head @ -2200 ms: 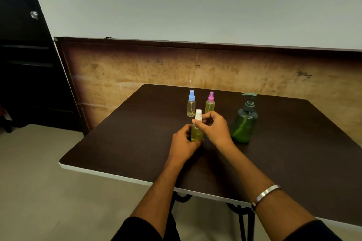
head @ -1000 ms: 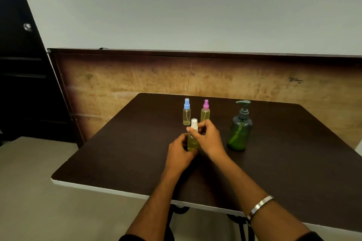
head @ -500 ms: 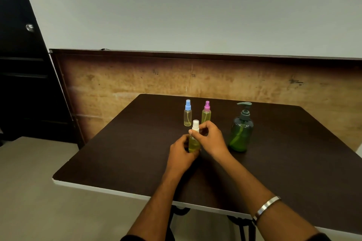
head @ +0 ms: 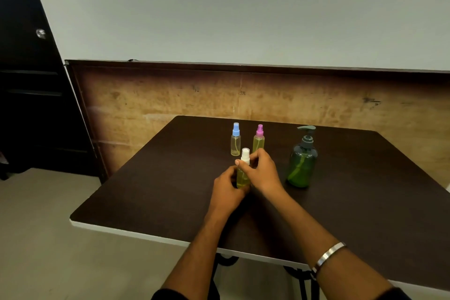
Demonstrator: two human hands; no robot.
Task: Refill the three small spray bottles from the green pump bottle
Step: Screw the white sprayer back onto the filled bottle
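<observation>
Bottles [head: 235,140] stand on dark table [head: 151,185] before wood-panelled wall [head: 170,95].

No readable text, labels, brands or numbers on any bottle or surface.

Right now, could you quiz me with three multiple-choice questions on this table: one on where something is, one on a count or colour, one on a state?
1. The green pump bottle stands where?
A. right of the hands
B. left of them
C. on the floor

2. How many small spray bottles?
A. two
B. three
C. five

3. The white-capped bottle is
A. lying down
B. untouched
C. held upright by both hands

Answers: 1 A, it stands past the right hand. 2 B, blue-capped, pink-capped, white-capped. 3 C, the left hand holds its body, right-hand fingers at its cap.
</observation>
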